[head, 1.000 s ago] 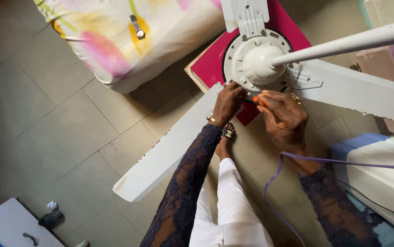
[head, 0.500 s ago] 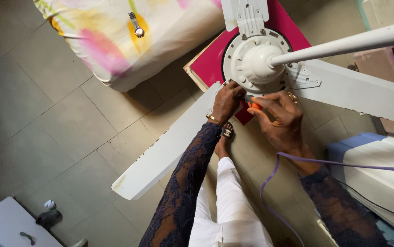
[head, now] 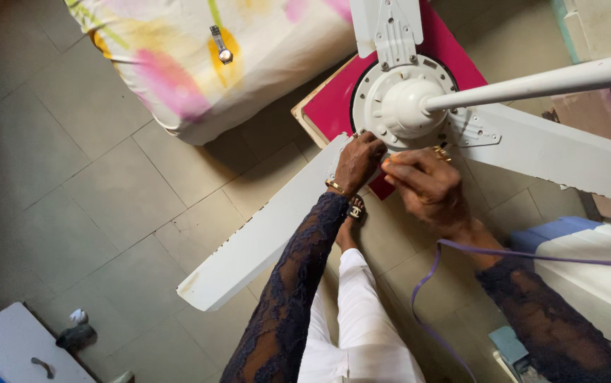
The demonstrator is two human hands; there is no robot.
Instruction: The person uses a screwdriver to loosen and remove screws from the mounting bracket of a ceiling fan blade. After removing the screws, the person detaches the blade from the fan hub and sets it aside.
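A white ceiling fan lies below me, its round motor hub (head: pixel 401 99) resting on a pink board (head: pixel 454 50). My left hand (head: pixel 359 162) grips the root of the lower-left blade (head: pixel 263 234) where it meets the hub. My right hand (head: pixel 426 188) is closed just beside it, with the orange tip of a small tool (head: pixel 388 162) showing between its fingers. Most of the tool is hidden in my fist. The two hands almost touch at the hub's rim. Another blade (head: pixel 561 152) runs off to the right, and the fan's rod (head: pixel 532 85) points to the upper right.
A floral mattress (head: pixel 199 64) with a wristwatch (head: pixel 220 46) on it lies at the top left. A purple cable (head: pixel 429 284) loops under my right arm. A white and blue box (head: pixel 589 269) stands at the right, a white case (head: pixel 8 347) at the bottom left on the tiled floor.
Both hands stay at the hub's rim. My right hand has closed further over the orange tool, so less of it shows.
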